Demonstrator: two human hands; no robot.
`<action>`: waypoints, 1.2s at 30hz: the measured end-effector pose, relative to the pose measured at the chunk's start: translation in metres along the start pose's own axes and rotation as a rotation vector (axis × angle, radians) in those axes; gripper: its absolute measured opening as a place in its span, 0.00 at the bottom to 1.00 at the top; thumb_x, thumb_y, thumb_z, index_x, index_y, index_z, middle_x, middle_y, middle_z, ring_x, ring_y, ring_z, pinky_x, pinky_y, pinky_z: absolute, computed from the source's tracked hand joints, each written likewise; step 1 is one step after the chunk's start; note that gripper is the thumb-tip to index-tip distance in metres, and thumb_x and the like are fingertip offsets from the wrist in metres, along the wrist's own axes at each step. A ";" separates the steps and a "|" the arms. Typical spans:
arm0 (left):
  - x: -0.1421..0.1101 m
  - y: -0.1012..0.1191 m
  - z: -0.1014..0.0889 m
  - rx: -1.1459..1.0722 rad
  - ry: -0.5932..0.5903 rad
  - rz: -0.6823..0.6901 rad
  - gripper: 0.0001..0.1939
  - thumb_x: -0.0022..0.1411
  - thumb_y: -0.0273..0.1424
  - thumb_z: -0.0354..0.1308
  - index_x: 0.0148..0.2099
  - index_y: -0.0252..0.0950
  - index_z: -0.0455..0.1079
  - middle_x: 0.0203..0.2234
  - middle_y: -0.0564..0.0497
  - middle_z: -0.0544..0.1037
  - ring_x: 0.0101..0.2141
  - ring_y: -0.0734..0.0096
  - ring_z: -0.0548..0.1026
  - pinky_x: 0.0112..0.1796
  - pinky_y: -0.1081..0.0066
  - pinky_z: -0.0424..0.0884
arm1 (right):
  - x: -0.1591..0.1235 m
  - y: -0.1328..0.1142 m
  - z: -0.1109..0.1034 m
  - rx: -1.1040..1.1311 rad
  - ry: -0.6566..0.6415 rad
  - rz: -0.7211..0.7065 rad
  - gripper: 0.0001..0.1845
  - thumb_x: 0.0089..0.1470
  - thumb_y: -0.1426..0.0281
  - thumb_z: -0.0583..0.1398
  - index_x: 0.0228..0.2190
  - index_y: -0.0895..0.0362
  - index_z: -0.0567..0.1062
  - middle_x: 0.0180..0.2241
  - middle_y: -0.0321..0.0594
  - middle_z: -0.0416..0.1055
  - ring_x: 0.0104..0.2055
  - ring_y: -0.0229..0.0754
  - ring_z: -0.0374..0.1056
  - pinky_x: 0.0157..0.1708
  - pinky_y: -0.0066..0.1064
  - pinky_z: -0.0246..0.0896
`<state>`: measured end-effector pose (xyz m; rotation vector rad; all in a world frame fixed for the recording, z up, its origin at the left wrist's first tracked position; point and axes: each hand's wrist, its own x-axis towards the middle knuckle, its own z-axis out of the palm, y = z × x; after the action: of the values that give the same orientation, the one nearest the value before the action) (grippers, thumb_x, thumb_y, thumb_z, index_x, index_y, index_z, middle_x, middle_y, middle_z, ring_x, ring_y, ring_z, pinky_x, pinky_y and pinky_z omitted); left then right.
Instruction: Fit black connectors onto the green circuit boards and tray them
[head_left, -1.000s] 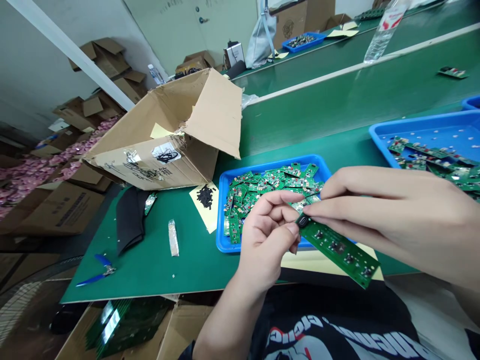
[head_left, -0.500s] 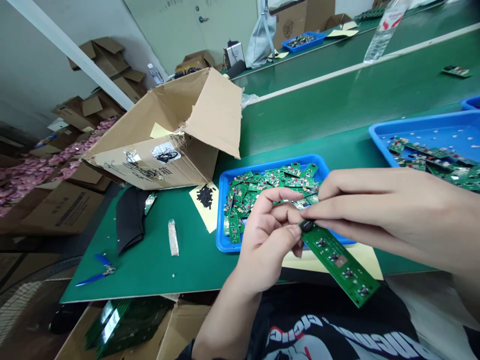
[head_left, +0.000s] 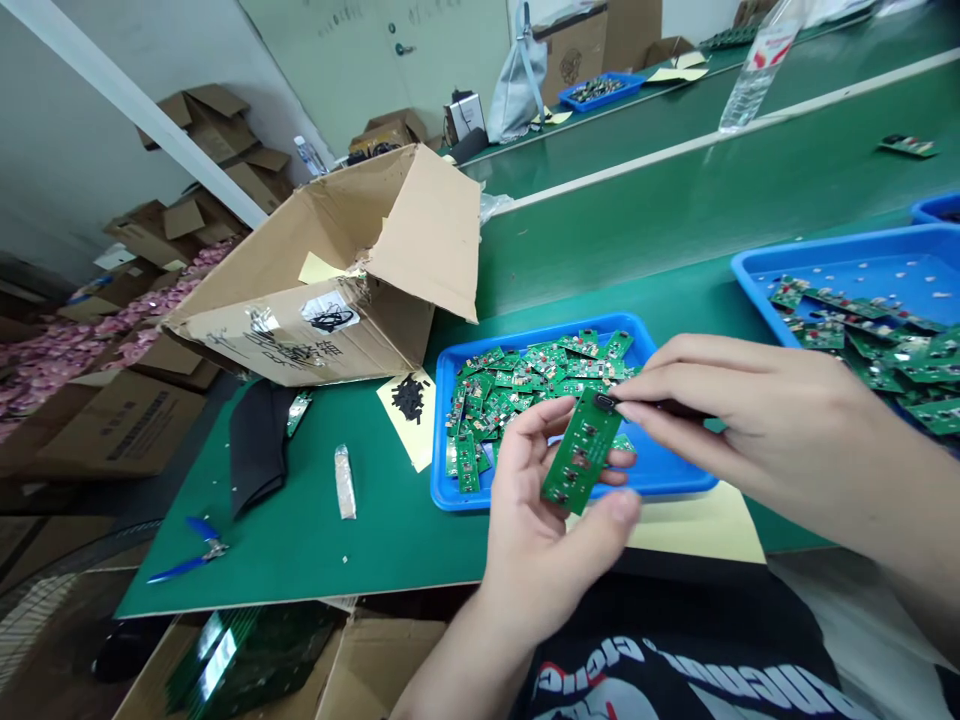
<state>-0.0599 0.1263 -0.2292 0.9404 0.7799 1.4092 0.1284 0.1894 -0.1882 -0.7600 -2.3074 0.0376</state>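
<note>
A long green circuit board [head_left: 582, 452] with a row of small buttons stands nearly upright between my hands. My left hand [head_left: 551, 525] grips its lower end, thumb across the bottom. My right hand [head_left: 757, 425] pinches a small black part [head_left: 604, 403] at the board's top end. Both hands hover over the near edge of a blue tray [head_left: 450, 430] that is heaped with small green boards [head_left: 525, 385].
An opened cardboard box [head_left: 337, 270] lies on its side at the left. On the green mat are a yellow sheet with black bits [head_left: 409, 400], a silver strip [head_left: 345, 480], black cloth [head_left: 255, 440] and blue pliers [head_left: 187, 555]. A second blue tray [head_left: 840, 260] of boards sits at the right.
The long board has swung from pointing down-right to nearly upright. My left hand shifted from its top end to its lower end, while my right hand stayed at the top.
</note>
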 end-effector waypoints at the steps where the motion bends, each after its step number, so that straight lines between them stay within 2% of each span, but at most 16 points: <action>1: 0.000 0.000 0.002 0.037 0.064 0.009 0.21 0.61 0.31 0.75 0.55 0.42 0.76 0.44 0.49 0.81 0.35 0.72 0.86 0.37 0.77 0.84 | -0.001 -0.002 0.001 -0.003 0.001 0.006 0.13 0.74 0.73 0.55 0.39 0.59 0.78 0.36 0.42 0.77 0.34 0.38 0.76 0.32 0.29 0.71; 3: 0.003 0.003 0.003 0.076 0.130 -0.029 0.14 0.63 0.30 0.73 0.50 0.38 0.79 0.37 0.52 0.82 0.28 0.77 0.84 0.30 0.82 0.80 | -0.004 -0.004 0.001 0.022 -0.001 -0.002 0.13 0.74 0.73 0.55 0.39 0.59 0.78 0.36 0.41 0.76 0.33 0.37 0.75 0.32 0.29 0.70; 7: 0.009 0.015 0.000 0.064 0.073 -0.107 0.09 0.63 0.25 0.72 0.46 0.38 0.83 0.28 0.55 0.81 0.24 0.81 0.80 0.25 0.87 0.76 | -0.009 -0.001 -0.009 0.071 -0.094 -0.039 0.14 0.75 0.74 0.53 0.40 0.58 0.78 0.36 0.39 0.75 0.33 0.34 0.71 0.31 0.27 0.66; 10: 0.011 0.022 -0.004 0.024 0.008 -0.177 0.09 0.63 0.22 0.71 0.44 0.39 0.84 0.24 0.57 0.80 0.23 0.83 0.80 0.24 0.89 0.74 | -0.013 0.002 -0.016 0.117 -0.136 -0.031 0.14 0.76 0.73 0.52 0.44 0.56 0.78 0.39 0.40 0.75 0.37 0.37 0.71 0.34 0.30 0.67; 12: 0.012 0.027 -0.006 0.003 -0.019 -0.225 0.09 0.63 0.22 0.71 0.44 0.40 0.85 0.24 0.57 0.80 0.22 0.83 0.80 0.23 0.88 0.73 | -0.014 0.002 -0.018 0.161 -0.124 0.001 0.12 0.75 0.70 0.54 0.43 0.54 0.78 0.39 0.39 0.75 0.38 0.40 0.72 0.36 0.33 0.68; 16: 0.016 0.037 -0.006 -0.010 -0.040 -0.293 0.07 0.61 0.22 0.73 0.41 0.38 0.85 0.28 0.55 0.83 0.20 0.85 0.78 0.22 0.87 0.73 | -0.011 0.002 -0.018 0.234 -0.134 0.076 0.13 0.73 0.64 0.57 0.37 0.52 0.77 0.35 0.36 0.75 0.31 0.41 0.68 0.34 0.35 0.68; 19: 0.019 0.042 -0.006 0.009 -0.063 -0.329 0.09 0.57 0.21 0.75 0.41 0.36 0.84 0.23 0.55 0.81 0.19 0.84 0.76 0.22 0.87 0.72 | -0.009 0.004 -0.018 0.272 -0.157 0.085 0.13 0.73 0.63 0.57 0.36 0.51 0.77 0.34 0.35 0.75 0.28 0.40 0.66 0.32 0.35 0.67; 25: 0.025 0.048 -0.012 0.101 -0.128 -0.434 0.14 0.51 0.24 0.79 0.41 0.34 0.82 0.17 0.57 0.78 0.19 0.80 0.75 0.21 0.84 0.69 | -0.005 0.008 -0.018 0.407 -0.232 0.146 0.08 0.72 0.62 0.60 0.46 0.47 0.79 0.34 0.33 0.76 0.27 0.39 0.67 0.25 0.31 0.61; 27: 0.027 0.051 -0.014 0.134 -0.174 -0.498 0.15 0.50 0.25 0.80 0.40 0.34 0.81 0.17 0.57 0.77 0.18 0.79 0.75 0.20 0.82 0.69 | -0.001 0.007 -0.017 0.482 -0.292 0.214 0.06 0.70 0.62 0.63 0.41 0.48 0.79 0.30 0.30 0.74 0.26 0.36 0.67 0.23 0.28 0.60; 30: 0.032 0.057 -0.015 0.163 -0.261 -0.556 0.13 0.51 0.24 0.78 0.39 0.34 0.79 0.19 0.56 0.78 0.18 0.78 0.75 0.20 0.81 0.68 | 0.001 0.006 -0.015 0.543 -0.358 0.287 0.16 0.71 0.60 0.62 0.30 0.52 0.76 0.24 0.29 0.70 0.23 0.34 0.66 0.18 0.25 0.58; 32: 0.037 0.059 -0.018 0.153 -0.290 -0.565 0.15 0.52 0.24 0.78 0.41 0.36 0.78 0.24 0.55 0.80 0.18 0.78 0.77 0.19 0.81 0.68 | 0.001 0.007 -0.013 0.554 -0.343 0.242 0.19 0.73 0.62 0.60 0.29 0.52 0.75 0.24 0.30 0.71 0.23 0.33 0.67 0.19 0.23 0.60; 34: 0.042 0.059 -0.023 0.098 -0.296 -0.577 0.23 0.51 0.27 0.80 0.47 0.38 0.76 0.28 0.54 0.82 0.19 0.74 0.79 0.19 0.80 0.70 | 0.000 0.010 -0.010 0.531 -0.265 0.085 0.17 0.75 0.66 0.56 0.34 0.52 0.79 0.29 0.32 0.75 0.27 0.33 0.71 0.23 0.22 0.65; 36: 0.047 0.056 -0.030 0.018 -0.309 -0.584 0.31 0.51 0.36 0.82 0.54 0.39 0.73 0.29 0.52 0.84 0.21 0.69 0.82 0.20 0.78 0.72 | 0.000 0.014 -0.007 0.458 -0.165 -0.090 0.15 0.76 0.70 0.54 0.40 0.54 0.80 0.34 0.35 0.77 0.32 0.33 0.74 0.29 0.22 0.69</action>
<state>-0.1101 0.1717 -0.1886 0.8281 0.7520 0.7314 0.1401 0.2001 -0.1860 -0.4298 -2.3548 0.5859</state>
